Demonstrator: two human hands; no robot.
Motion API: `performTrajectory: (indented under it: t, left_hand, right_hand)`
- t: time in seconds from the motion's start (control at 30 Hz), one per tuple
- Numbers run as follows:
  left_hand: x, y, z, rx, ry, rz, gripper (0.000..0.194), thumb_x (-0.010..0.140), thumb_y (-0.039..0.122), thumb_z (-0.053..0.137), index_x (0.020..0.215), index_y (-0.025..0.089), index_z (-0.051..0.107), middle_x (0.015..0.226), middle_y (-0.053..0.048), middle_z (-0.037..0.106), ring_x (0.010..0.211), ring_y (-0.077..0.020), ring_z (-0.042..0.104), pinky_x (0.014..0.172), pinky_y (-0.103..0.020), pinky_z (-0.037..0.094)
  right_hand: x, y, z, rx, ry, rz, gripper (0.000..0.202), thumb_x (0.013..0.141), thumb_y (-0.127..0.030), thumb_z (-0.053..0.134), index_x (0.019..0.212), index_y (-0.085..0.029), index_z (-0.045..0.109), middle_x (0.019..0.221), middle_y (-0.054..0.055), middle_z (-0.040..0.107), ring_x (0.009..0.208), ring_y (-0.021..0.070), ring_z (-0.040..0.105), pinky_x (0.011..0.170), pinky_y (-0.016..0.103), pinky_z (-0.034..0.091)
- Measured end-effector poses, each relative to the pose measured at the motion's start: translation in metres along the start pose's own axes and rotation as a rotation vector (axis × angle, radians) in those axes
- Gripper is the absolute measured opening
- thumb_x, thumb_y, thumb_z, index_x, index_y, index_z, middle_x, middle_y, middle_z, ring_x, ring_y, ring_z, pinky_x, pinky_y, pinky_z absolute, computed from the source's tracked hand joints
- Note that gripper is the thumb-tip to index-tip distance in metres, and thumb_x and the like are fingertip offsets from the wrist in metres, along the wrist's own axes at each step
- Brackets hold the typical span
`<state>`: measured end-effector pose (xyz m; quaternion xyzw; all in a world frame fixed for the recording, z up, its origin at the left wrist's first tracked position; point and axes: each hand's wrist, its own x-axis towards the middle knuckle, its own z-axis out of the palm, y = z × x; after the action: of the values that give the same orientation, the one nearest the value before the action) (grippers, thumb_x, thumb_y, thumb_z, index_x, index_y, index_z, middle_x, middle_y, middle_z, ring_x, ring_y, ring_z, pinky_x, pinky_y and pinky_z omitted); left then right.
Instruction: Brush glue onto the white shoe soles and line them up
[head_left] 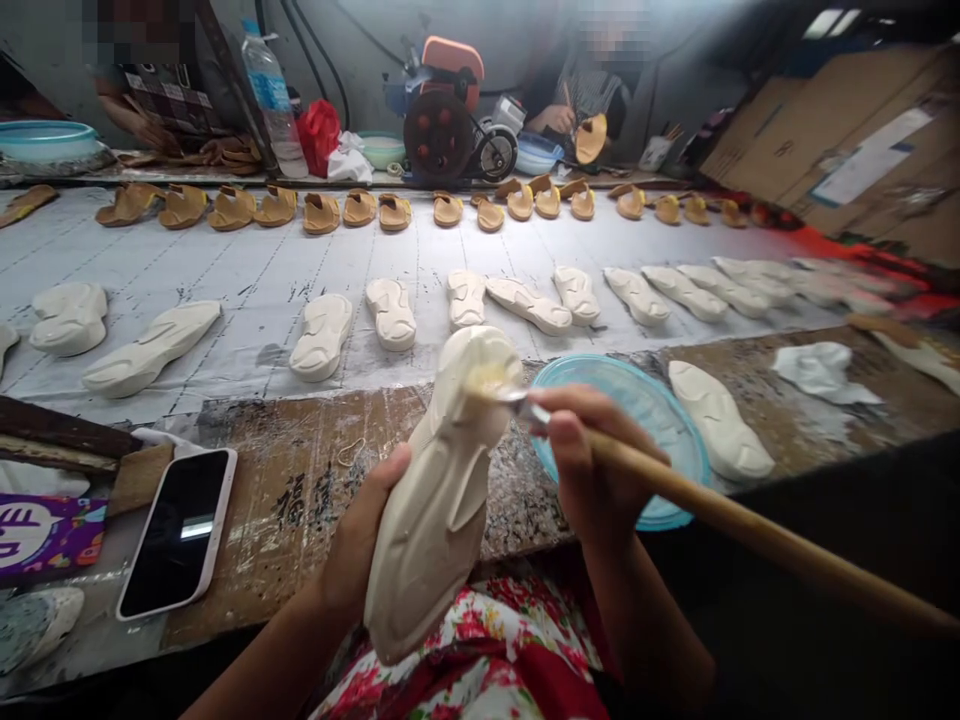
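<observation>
A cream-coloured shoe sole (pixel 427 540) is tilted up in front of me, gripped along its left edge by my left hand (pixel 367 530). Fingers of my right hand (pixel 596 450) wrap round a brush (pixel 675 480) with a long wooden handle and a metal collar. Its pale bristles touch the upper end of the sole and look blurred. Just behind my right hand is a round light-blue plastic bowl (pixel 622 375), partly covered by that hand. To the right of the bowl lies another cream sole (pixel 716 420).
Several cream soles (pixel 322 337) stand in a row across the white sheet, with tan sandals (pixel 322 213) behind them. A phone (pixel 180 535) lies at left, a crumpled white cloth (pixel 817 372) at right. Two people sit across the table, beside a bottle (pixel 274 100) and a belt-driven machine (pixel 442 135).
</observation>
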<state>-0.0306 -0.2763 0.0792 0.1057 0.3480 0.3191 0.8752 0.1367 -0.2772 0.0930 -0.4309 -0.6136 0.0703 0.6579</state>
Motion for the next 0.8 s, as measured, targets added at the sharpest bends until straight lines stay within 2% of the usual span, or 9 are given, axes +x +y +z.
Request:
performTrajectory:
  t: [0.07, 0.13, 0.2, 0.3, 0.37, 0.43, 0.53, 0.67, 0.8]
  left_hand:
    - [0.003, 0.003, 0.005, -0.035, 0.05, 0.094, 0.04, 0.066, 0.045, 0.073, 0.092, 0.013, 0.073, 0.064, -0.003, 0.07, 0.076, -0.0266, 0.068, 0.083, -0.036, 0.054]
    - [0.008, 0.009, 0.01, -0.093, 0.122, 0.173, 0.036, 0.08, 0.044, 0.059, 0.095, 0.013, 0.071, 0.062, -0.003, 0.069, 0.073, -0.025, 0.068, 0.083, -0.037, 0.055]
    - [0.012, 0.016, 0.012, -0.162, 0.171, 0.215, 0.044, 0.089, 0.046, 0.043, 0.105, 0.013, 0.068, 0.069, -0.005, 0.071, 0.078, -0.0255, 0.069, 0.083, -0.039, 0.054]
    - [0.017, 0.026, 0.011, -0.231, 0.15, 0.296, 0.056, 0.092, 0.047, 0.029, 0.118, 0.01, 0.062, 0.087, -0.01, 0.072, 0.089, -0.0284, 0.068, 0.085, -0.043, 0.053]
    - [0.019, 0.029, 0.01, -0.242, 0.127, 0.329, 0.058, 0.092, 0.046, 0.026, 0.121, 0.008, 0.059, 0.092, -0.012, 0.071, 0.094, -0.0302, 0.066, 0.086, -0.045, 0.053]
    - [0.02, 0.028, 0.012, -0.228, 0.119, 0.323, 0.06, 0.092, 0.047, 0.023, 0.123, 0.009, 0.058, 0.094, -0.012, 0.071, 0.099, -0.032, 0.065, 0.086, -0.047, 0.053]
    - [0.022, 0.023, 0.016, -0.188, 0.122, 0.308, 0.061, 0.092, 0.047, 0.019, 0.126, 0.013, 0.056, 0.093, -0.01, 0.07, 0.104, -0.0333, 0.062, 0.085, -0.05, 0.052]
    - [0.027, 0.022, 0.012, -0.173, 0.104, 0.388, 0.062, 0.093, 0.046, 0.017, 0.127, 0.011, 0.055, 0.096, -0.012, 0.07, 0.106, -0.0339, 0.061, 0.085, -0.051, 0.052]
    - [0.03, 0.024, -0.004, -0.166, 0.054, 0.378, 0.061, 0.094, 0.046, 0.02, 0.123, 0.008, 0.057, 0.102, -0.015, 0.069, 0.106, -0.0332, 0.062, 0.09, -0.048, 0.051]
  right_hand:
    - [-0.012, -0.008, 0.008, 0.123, -0.192, -0.048, 0.012, 0.085, -0.015, 0.055, 0.089, -0.016, 0.066, 0.073, 0.002, 0.065, 0.063, 0.0126, 0.059, 0.059, 0.025, 0.049]
    - [-0.028, -0.016, 0.013, 0.2, -0.375, -0.132, 0.014, 0.085, -0.017, 0.053, 0.092, -0.014, 0.064, 0.067, 0.003, 0.058, 0.058, 0.0133, 0.053, 0.053, 0.026, 0.047]
    - [-0.042, -0.022, 0.012, 0.199, -0.525, -0.204, 0.016, 0.087, -0.017, 0.05, 0.098, -0.012, 0.061, 0.064, 0.003, 0.054, 0.054, 0.0138, 0.047, 0.049, 0.026, 0.042]
    - [-0.052, -0.024, -0.001, 0.203, -0.681, -0.205, 0.016, 0.09, -0.018, 0.049, 0.098, -0.012, 0.061, 0.061, 0.002, 0.052, 0.053, 0.0134, 0.044, 0.046, 0.025, 0.038]
    - [-0.051, -0.021, -0.011, 0.252, -0.629, -0.117, 0.015, 0.089, -0.019, 0.05, 0.094, -0.012, 0.062, 0.062, 0.002, 0.054, 0.053, 0.0127, 0.047, 0.049, 0.025, 0.04]
    - [-0.046, -0.014, -0.017, 0.249, -0.488, -0.036, 0.014, 0.087, -0.018, 0.053, 0.094, -0.013, 0.063, 0.067, 0.003, 0.058, 0.057, 0.0123, 0.052, 0.052, 0.024, 0.044]
    - [-0.044, -0.004, -0.015, 0.119, -0.364, -0.038, 0.014, 0.086, -0.016, 0.054, 0.096, -0.013, 0.064, 0.071, 0.004, 0.06, 0.06, 0.012, 0.055, 0.054, 0.022, 0.046]
    - [-0.055, -0.005, -0.01, 0.062, -0.448, -0.127, 0.014, 0.086, -0.016, 0.054, 0.096, -0.01, 0.062, 0.067, 0.005, 0.058, 0.058, 0.0137, 0.051, 0.053, 0.025, 0.045]
    - [-0.058, -0.014, -0.021, 0.123, -0.595, 0.042, 0.012, 0.089, -0.02, 0.053, 0.096, -0.017, 0.062, 0.068, 0.003, 0.058, 0.059, 0.0138, 0.054, 0.054, 0.024, 0.047]
